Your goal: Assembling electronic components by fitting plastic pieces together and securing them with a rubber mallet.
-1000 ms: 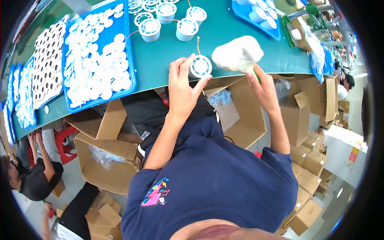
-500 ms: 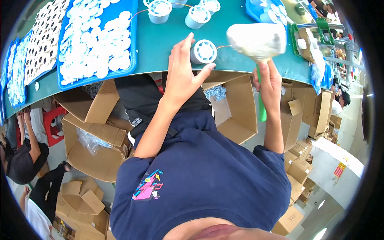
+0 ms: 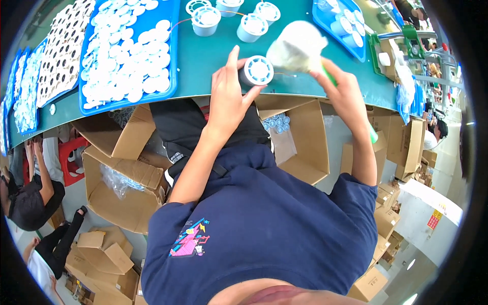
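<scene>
A white cup with a slotted round face (image 3: 258, 70) sits near the front edge of the green worktop (image 3: 203, 71), its face turned up toward the camera, its short axis close to upright, and a thin wire trailing right from it. The left hand (image 3: 226, 91) is closed around it, fingers against its left wall and thumb at its lower rim; the cup's base is hidden. Just beside it, up and right, hangs the blurred pale head of a green-handled mallet (image 3: 296, 47); whether the two touch is hard to make out. The mallet's long axis slants from the head down to the right, the handle's middle hidden behind the right hand (image 3: 343, 85), whose fingers are clamped on it. Beyond the cup stand similar white cups (image 3: 252, 27), the farthest cut off by the upper border. Bare green surface separates the left hand from a blue tray of white discs (image 3: 174, 61), and more lies between the mallet and a blue tray of cups (image 3: 361, 50). The worktop's front edge bends below the cup, above an open carton (image 3: 311, 145).
</scene>
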Demonstrator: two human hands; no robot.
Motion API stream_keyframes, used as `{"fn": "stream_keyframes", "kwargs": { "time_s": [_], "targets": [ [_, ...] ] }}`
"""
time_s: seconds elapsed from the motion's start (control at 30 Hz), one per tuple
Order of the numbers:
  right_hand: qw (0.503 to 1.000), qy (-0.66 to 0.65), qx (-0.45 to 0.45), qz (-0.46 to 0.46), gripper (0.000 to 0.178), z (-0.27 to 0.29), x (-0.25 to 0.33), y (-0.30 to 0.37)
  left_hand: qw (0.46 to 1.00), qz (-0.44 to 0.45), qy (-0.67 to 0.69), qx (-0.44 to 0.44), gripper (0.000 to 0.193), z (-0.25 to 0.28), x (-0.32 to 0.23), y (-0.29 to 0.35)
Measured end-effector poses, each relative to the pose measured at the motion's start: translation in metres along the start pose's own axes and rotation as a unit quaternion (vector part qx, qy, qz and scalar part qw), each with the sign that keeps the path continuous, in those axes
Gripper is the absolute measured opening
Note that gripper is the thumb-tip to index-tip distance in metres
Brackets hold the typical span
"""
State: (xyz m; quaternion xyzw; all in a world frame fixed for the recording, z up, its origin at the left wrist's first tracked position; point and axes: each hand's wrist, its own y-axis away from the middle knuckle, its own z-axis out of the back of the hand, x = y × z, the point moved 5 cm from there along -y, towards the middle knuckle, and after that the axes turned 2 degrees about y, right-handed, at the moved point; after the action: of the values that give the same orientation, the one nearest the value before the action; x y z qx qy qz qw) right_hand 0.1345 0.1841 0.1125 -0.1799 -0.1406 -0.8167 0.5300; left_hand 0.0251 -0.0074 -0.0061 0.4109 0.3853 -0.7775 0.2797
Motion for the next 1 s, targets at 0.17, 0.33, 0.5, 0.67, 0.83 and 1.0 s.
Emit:
{"fn": "stream_keyframes", "kwargs": {
  "time_s": [0.17, 0.33, 0.5, 0.67, 0.83, 1.0],
  "targets": [
    [0.999, 0.019, 0.043, 0.015, 0.039, 0.007, 0.029, -0.024, 1.000, -0.009, 0.009, -0.017, 0.103, 0.001, 0.000, -0.003],
    [0.996, 0.010, -0.018, 0.086, 0.042, 0.018, 0.046, -0.028, 1.000, 0.003, 0.003, -0.025, 0.106, -0.001, 0.001, 0.001],
    [0.958, 0.203, -0.051, 0.198, 0.040, 0.007, 0.074, -0.023, 0.998, -0.014, -0.043, -0.039, 0.112, 0.000, 0.000, 0.005],
    [0.959, 0.198, -0.045, 0.195, 0.044, -0.006, 0.071, 0.016, 0.994, -0.055, -0.069, -0.057, 0.114, -0.004, 0.002, 0.004],
    [0.949, 0.196, -0.106, 0.222, 0.049, 0.008, 0.060, 0.038, 0.995, -0.067, -0.038, -0.065, 0.110, 0.002, 0.000, 0.002],
    [0.951, 0.186, -0.056, 0.240, 0.060, -0.022, 0.035, 0.056, 0.996, -0.055, -0.035, -0.060, 0.103, 0.000, 0.003, -0.001]
  ]
}}
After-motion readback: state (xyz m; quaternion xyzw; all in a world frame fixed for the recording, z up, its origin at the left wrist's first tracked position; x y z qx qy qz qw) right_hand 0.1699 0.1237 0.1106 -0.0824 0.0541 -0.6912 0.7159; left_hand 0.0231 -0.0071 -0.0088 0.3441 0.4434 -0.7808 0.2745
